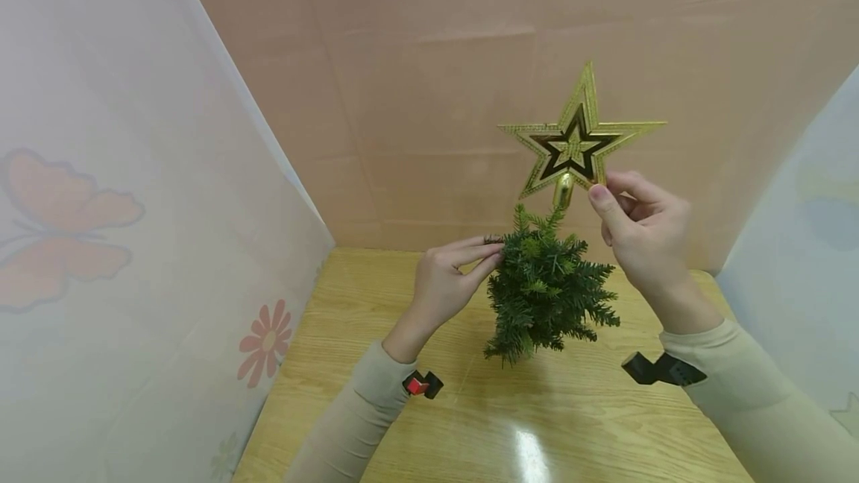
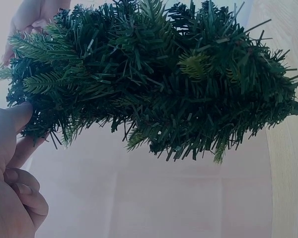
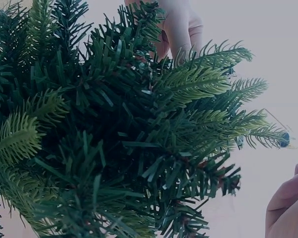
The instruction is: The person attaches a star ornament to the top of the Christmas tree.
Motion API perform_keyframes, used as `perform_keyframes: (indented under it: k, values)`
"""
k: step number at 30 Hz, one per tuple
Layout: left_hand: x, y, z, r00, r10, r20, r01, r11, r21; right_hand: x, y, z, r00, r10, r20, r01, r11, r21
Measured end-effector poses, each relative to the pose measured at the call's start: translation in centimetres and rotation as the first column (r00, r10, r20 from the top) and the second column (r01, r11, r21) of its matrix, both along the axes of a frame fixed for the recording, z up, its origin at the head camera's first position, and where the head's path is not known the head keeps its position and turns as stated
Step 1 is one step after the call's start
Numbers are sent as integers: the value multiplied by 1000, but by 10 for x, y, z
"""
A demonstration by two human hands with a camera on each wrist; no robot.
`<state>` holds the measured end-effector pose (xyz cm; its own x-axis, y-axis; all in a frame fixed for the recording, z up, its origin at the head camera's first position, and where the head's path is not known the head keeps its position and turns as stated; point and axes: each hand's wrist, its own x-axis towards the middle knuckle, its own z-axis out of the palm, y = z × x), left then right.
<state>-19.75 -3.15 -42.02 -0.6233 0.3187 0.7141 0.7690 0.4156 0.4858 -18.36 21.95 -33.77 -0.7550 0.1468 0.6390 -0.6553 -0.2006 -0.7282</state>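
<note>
A small artificial Christmas tree [image 1: 546,285] stands upright on the table. Between its thumb and fingers, my left hand [image 1: 448,278] pinches branches on the tree's upper left side; the left wrist view shows the thumb and a finger of this hand [image 2: 10,163] on the foliage. A gold star tree topper [image 1: 573,146] is gripped at its lower right point by my right hand [image 1: 646,233]. The star's short hollow stem [image 1: 564,191] meets the tip of the top sprig, and whether the sprig is inside it cannot be made out. Branches fill most of the right wrist view.
A wood-grain table [image 1: 376,423] lies under the tree. Behind it hangs a plain pinkish-brown backdrop [image 1: 429,95]. White sheets with printed butterfly and flower shapes [image 1: 265,341] close off the left side, and another pale sheet [image 1: 805,259] is on the right.
</note>
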Motion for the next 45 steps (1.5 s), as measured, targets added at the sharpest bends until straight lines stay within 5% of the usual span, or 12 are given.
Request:
perform_keyframes:
  k: [15,36,45]
  values:
    - [4,-3,16,999,3,37,-2,1000,-25,4,0,0,999,-14,39,15,1000,-6]
    - [5,-3,15,999,9,47,-9,1000,-5,5,-1,-8,1000,15,13,-15,1000,-6]
    - [6,-2,12,999,21,46,-21,1000,7,7,2,-6,997,10,76,-11,1000,18]
